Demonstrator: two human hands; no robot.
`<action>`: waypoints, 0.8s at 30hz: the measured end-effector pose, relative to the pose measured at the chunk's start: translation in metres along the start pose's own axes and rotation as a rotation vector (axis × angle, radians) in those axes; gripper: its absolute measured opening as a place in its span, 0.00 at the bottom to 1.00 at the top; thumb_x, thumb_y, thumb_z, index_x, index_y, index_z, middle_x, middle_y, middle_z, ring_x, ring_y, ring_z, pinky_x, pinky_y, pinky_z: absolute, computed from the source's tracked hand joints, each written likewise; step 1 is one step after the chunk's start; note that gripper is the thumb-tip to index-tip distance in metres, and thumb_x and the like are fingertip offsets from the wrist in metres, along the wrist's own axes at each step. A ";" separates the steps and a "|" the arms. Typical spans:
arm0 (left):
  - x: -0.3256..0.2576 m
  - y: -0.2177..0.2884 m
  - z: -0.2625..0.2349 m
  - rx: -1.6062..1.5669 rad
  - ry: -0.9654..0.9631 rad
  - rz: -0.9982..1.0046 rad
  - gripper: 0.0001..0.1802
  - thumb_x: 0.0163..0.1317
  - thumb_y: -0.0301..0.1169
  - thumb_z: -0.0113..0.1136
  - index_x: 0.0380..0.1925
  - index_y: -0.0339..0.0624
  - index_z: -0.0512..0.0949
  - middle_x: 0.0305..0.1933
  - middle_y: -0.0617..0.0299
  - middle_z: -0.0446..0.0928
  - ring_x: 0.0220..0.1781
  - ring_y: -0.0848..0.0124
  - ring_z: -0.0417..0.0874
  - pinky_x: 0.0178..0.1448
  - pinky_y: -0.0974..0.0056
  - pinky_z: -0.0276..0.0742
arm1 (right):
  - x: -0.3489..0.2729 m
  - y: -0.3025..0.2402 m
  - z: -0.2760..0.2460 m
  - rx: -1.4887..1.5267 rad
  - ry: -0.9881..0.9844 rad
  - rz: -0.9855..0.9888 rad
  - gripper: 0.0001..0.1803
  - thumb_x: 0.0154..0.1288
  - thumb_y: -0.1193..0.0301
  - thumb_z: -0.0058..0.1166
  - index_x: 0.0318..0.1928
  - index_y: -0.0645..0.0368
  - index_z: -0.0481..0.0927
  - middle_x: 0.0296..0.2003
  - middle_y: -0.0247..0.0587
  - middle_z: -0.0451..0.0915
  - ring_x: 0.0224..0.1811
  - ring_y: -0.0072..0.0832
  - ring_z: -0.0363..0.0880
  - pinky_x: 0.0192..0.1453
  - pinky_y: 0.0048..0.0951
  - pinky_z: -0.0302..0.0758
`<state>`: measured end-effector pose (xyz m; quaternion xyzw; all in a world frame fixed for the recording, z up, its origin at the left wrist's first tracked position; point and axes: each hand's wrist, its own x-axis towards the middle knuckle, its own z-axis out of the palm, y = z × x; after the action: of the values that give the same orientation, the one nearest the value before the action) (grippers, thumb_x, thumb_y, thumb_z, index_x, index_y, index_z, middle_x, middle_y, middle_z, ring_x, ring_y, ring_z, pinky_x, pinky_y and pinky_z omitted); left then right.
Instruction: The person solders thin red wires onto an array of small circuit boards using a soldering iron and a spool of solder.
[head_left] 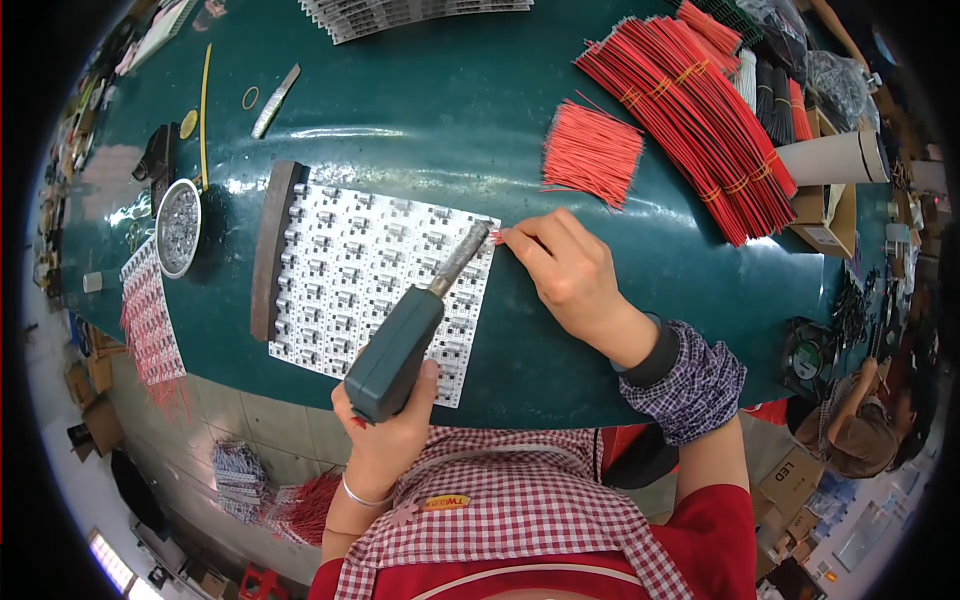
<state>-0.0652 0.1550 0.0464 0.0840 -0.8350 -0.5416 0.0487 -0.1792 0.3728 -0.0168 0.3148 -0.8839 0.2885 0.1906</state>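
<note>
A white circuit board panel (pixel 335 270) with rows of small metal parts lies on the green table in front of me. My left hand (pixel 398 425) is wrapped round the grip of a dark green soldering gun (pixel 398 352). Its metal barrel slants up and right, with the tip at the panel's upper right corner. Right beside that tip, my right hand (pixel 578 268) pinches a short red wire (pixel 497 237) between thumb and forefinger. Whether the wire touches the solder pad is too small to tell.
A dark bar (pixel 274 255) runs along the panel's left edge. Farther left stand a bowl of metallic bits (pixel 179 228) and a wired panel (pixel 153 315) overhanging the edge. Loose red wires (pixel 592 152) and bundled red-and-black wires (pixel 690 120) lie at the back right. A co-worker (pixel 865 420) sits right.
</note>
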 end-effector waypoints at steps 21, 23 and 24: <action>-0.013 0.001 -0.004 0.039 0.048 -0.047 0.16 0.55 0.21 0.75 0.44 0.30 0.84 0.40 0.60 0.86 0.38 0.74 0.85 0.46 0.69 0.80 | -0.009 -0.008 -0.001 -0.023 0.037 -0.035 0.14 0.52 0.81 0.65 0.41 0.64 0.81 0.33 0.38 0.80 0.31 0.35 0.77 0.32 0.34 0.74; -0.014 -0.002 -0.004 0.024 0.046 -0.067 0.16 0.55 0.21 0.75 0.44 0.30 0.84 0.40 0.60 0.86 0.38 0.74 0.85 0.45 0.69 0.80 | -0.010 -0.008 0.000 -0.022 0.032 -0.027 0.14 0.52 0.82 0.66 0.41 0.64 0.81 0.33 0.38 0.80 0.30 0.34 0.77 0.31 0.34 0.74; -0.014 -0.002 -0.004 0.010 0.043 -0.088 0.15 0.55 0.22 0.75 0.43 0.30 0.84 0.40 0.60 0.86 0.38 0.75 0.84 0.45 0.69 0.80 | -0.010 -0.008 0.001 -0.021 0.027 -0.018 0.14 0.53 0.82 0.66 0.41 0.64 0.81 0.33 0.39 0.80 0.30 0.34 0.77 0.31 0.33 0.74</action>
<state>-0.0502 0.1530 0.0462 0.1324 -0.8321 -0.5368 0.0426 -0.1668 0.3719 -0.0195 0.3168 -0.8814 0.2815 0.2085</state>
